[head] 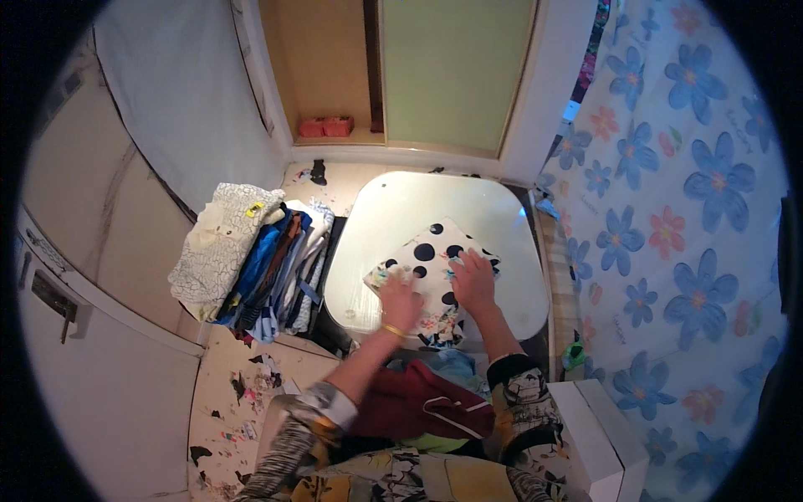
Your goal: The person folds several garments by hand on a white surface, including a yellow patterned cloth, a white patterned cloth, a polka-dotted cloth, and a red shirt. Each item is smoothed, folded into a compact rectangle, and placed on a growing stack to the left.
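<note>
A white cloth garment (411, 241) with large black dots lies partly folded in a diamond shape on a low white table. Printed, ruffled fabric shows at its near end. On its left part rests my left hand (401, 302), blurred, a yellow band at the wrist; whether the fingers pinch the cloth is unclear. My right hand (473, 279) lies over the right part, fingers spread and fingertips touching the fabric. Between my forearms, a maroon garment (401, 401) with white piping is heaped with other clothes at the table's near side.
A tall stack of folded clothes (276, 263) stands left of the white table (354, 232). Scraps (248, 392) litter the floor at left. A white box (593, 433) is at near right, beside a floral curtain (677, 207). Red packages (326, 127) sit in the cabinet opening ahead.
</note>
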### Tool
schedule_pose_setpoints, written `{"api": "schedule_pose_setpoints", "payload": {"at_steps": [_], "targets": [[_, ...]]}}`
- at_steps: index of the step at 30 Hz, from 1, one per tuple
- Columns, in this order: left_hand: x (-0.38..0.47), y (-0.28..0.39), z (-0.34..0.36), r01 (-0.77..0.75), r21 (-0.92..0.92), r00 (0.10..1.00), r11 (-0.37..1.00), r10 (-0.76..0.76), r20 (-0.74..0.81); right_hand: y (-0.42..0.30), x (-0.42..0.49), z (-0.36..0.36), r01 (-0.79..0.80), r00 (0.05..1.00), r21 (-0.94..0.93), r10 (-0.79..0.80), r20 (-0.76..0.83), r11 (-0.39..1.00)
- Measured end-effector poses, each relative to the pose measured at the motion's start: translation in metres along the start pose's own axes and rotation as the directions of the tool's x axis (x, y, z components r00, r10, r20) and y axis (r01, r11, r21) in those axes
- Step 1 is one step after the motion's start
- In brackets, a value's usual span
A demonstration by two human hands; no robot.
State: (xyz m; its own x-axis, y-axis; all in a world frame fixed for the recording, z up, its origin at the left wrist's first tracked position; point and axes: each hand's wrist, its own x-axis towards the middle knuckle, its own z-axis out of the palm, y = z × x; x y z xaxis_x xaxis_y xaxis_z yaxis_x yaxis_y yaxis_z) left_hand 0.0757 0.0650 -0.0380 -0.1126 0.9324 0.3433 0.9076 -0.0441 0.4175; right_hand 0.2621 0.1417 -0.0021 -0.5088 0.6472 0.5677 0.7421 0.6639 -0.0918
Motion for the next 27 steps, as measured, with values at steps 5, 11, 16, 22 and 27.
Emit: {"api": "schedule_pose_setpoints", "payload": {"at_steps": [5,11,16,22,27], "targets": [[-0.043,0.069,0.018,-0.164,0.166,0.967,0.972,0.126,0.220,0.025,-0.038,0.027,-0.199,0.946,-0.246,0.252,0.205,0.949],[-0.002,-0.009,0.014,-0.391,0.135,0.871,0.911,0.318,0.375,-0.003,-0.052,0.007,-0.254,0.899,-0.211,0.311,0.308,0.944],[0.061,-0.047,-0.022,-0.310,0.298,0.871,0.903,0.143,0.471,-0.002,-0.034,0.011,-0.124,0.940,-0.165,0.169,0.298,0.978],[0.086,-0.064,0.000,-0.029,0.238,0.955,0.971,-0.044,0.295,0.013,0.014,0.042,-0.127,0.944,-0.046,0.135,0.301,0.991],[0.124,-0.072,0.015,0.090,0.230,0.960,0.969,-0.147,0.241,0.035,0.058,0.063,-0.139,0.922,-0.022,0.137,0.361,0.990]]}}
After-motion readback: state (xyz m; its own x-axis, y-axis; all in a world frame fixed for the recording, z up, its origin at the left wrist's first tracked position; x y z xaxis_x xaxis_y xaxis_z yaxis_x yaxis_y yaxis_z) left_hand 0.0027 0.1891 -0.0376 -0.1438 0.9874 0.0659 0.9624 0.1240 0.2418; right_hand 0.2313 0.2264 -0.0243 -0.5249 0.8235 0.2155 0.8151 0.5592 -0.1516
